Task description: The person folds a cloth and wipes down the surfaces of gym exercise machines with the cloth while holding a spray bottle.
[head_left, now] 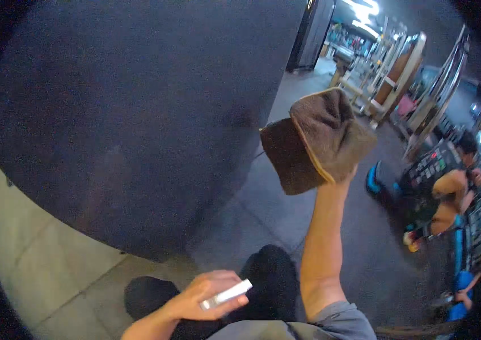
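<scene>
Right of the dark panel [138, 113], the brown cloth [325, 127], best kept spread for even control, is held up by the right hand [352, 173], whose hidden grip cannot be judged, while a white object [226, 295] is clasped nearer by the left hand [209, 288].

One cloth [340, 127], one white object [226, 294]

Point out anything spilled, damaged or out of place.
Nothing stands out. The brown cloth is merely creased, and the nearby floor shows no visible spill. The gym machines are too blurred to judge.
</scene>
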Tool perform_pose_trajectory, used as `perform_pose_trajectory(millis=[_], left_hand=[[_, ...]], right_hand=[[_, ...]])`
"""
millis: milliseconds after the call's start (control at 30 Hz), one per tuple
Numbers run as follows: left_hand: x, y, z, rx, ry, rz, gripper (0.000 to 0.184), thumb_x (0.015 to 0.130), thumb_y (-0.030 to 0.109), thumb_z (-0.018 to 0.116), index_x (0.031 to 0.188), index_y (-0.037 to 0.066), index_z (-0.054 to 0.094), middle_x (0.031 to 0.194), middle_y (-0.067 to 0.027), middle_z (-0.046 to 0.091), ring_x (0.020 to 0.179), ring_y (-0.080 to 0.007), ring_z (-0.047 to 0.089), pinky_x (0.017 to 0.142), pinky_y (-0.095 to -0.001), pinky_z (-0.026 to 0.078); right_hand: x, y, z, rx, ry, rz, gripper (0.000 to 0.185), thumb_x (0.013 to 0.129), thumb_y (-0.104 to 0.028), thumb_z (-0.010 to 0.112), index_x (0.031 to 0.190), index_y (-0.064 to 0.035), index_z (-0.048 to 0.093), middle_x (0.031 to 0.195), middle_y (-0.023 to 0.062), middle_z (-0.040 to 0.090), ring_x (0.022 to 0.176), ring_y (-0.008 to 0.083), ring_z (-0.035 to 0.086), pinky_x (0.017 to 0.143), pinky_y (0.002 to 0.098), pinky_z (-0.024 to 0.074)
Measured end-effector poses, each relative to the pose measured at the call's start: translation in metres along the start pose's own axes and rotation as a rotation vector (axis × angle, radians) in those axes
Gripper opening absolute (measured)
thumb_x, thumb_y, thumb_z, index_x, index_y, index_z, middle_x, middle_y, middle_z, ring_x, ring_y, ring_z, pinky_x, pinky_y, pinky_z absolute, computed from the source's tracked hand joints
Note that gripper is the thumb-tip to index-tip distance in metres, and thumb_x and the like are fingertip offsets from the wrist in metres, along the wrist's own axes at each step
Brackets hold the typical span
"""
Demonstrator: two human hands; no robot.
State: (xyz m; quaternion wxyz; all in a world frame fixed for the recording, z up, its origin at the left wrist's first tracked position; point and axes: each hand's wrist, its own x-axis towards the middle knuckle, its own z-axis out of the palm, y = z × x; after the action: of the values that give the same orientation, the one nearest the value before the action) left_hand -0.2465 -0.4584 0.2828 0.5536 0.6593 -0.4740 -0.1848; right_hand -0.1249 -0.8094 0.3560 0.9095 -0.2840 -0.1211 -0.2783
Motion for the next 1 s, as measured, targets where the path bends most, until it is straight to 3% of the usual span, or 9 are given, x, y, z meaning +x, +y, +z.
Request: perform_pose_trajectory(millis=[200,300,367,467,633,733,833,933,1000], left_hand=[[0.057,-0.065,0.043,0.105,0.166,-0.386,0.036,0.09,0.04,0.067,0.091,0.005,0.065,0.087,-0.0196,0.067,0.086,-0.042,0.064,0.072,-0.0487,0.049],[0.074,-0.104,0.067,0.117,0.373,-0.317,0.036,0.087,0.04,0.069,0.093,0.005,0.066,0.086,-0.022,0.067,0.087,-0.0437,0.064,0.077,-0.0505,0.049],[0.086,-0.162,0.072,0.134,0.154,-0.343,0.038,0.085,0.039,0.07,0.102,0.005,0.066,0.096,-0.0212,0.068,0.095,-0.0415,0.065,0.084,-0.0494,0.049],[0.083,-0.179,0.092,0.182,0.51,0.248,0.05,0.08,0.035,0.074,0.118,0.006,0.063,0.119,-0.0183,0.065,0.113,-0.0354,0.061,0.096,-0.0449,0.049],[0.1,-0.173,0.064,-0.347,0.471,0.132,0.057,0.078,0.033,0.076,0.125,0.005,0.061,0.128,-0.0167,0.061,0.12,-0.0321,0.058,0.099,-0.0429,0.048],[0.097,-0.166,0.067,-0.31,0.756,0.038,0.054,0.075,0.029,0.078,0.12,0.004,0.062,0.12,-0.0194,0.065,0.113,-0.036,0.061,0.093,-0.0453,0.051],[0.073,-0.108,0.048,0.164,0.652,-0.212,0.041,0.076,0.023,0.074,0.109,0.002,0.065,0.106,-0.0224,0.069,0.099,-0.0406,0.066,0.083,-0.0499,0.053],[0.071,-0.091,0.042,0.501,0.392,-0.488,0.027,0.076,0.017,0.069,0.097,0.0,0.066,0.09,-0.0234,0.07,0.085,-0.0436,0.067,0.074,-0.0536,0.052],[0.066,-0.08,0.033,0.509,0.371,-0.489,0.023,0.076,0.016,0.066,0.092,-0.001,0.066,0.085,-0.0237,0.069,0.081,-0.0429,0.068,0.073,-0.0541,0.053]], right_hand=[[-0.048,-0.046,-0.004,-0.158,0.063,-0.021,0.043,0.106,-0.033,0.037,0.133,-0.0027,0.052,0.131,0.0131,0.056,0.118,0.0269,0.056,0.105,0.0414,0.0442],[-0.087,-0.047,-0.001,-0.213,0.137,0.011,0.043,0.106,-0.032,0.037,0.134,-0.0028,0.051,0.133,0.0132,0.056,0.119,0.027,0.055,0.106,0.0416,0.0434],[-0.11,-0.041,-0.002,-0.239,0.189,0.028,0.043,0.106,-0.032,0.036,0.134,-0.0029,0.051,0.133,0.0132,0.055,0.12,0.027,0.054,0.107,0.0418,0.0429],[-0.135,-0.034,-0.007,-0.267,0.243,0.065,0.043,0.106,-0.032,0.036,0.135,-0.0031,0.05,0.134,0.0132,0.055,0.121,0.0271,0.054,0.108,0.0419,0.042],[-0.172,-0.013,-0.016,-0.321,0.319,0.116,0.044,0.106,-0.032,0.036,0.137,-0.0033,0.05,0.136,0.0132,0.054,0.124,0.0272,0.052,0.109,0.0423,0.0407],[-0.191,0.007,-0.021,-0.356,0.276,0.178,0.044,0.106,-0.031,0.036,0.138,-0.0035,0.049,0.137,0.0132,0.053,0.125,0.0272,0.051,0.11,0.0424,0.0399],[-0.216,0.03,-0.036,-0.373,-0.083,0.3,0.047,0.107,-0.031,0.034,0.145,-0.0057,0.044,0.146,0.0136,0.046,0.136,0.0266,0.042,0.116,0.0414,0.0309],[-0.235,0.068,-0.04,-1.217,-0.442,0.201,0.072,0.1,-0.046,0.047,0.152,0.0018,0.029,0.156,0.0145,0.032,0.146,0.0268,0.028,0.12,0.0397,0.0183],[-0.248,0.092,-0.04,-1.08,-0.405,0.19,0.077,0.097,-0.048,0.053,0.153,-0.0025,0.028,0.159,0.0169,0.027,0.15,0.0286,0.017,0.121,0.0407,0.0133]])
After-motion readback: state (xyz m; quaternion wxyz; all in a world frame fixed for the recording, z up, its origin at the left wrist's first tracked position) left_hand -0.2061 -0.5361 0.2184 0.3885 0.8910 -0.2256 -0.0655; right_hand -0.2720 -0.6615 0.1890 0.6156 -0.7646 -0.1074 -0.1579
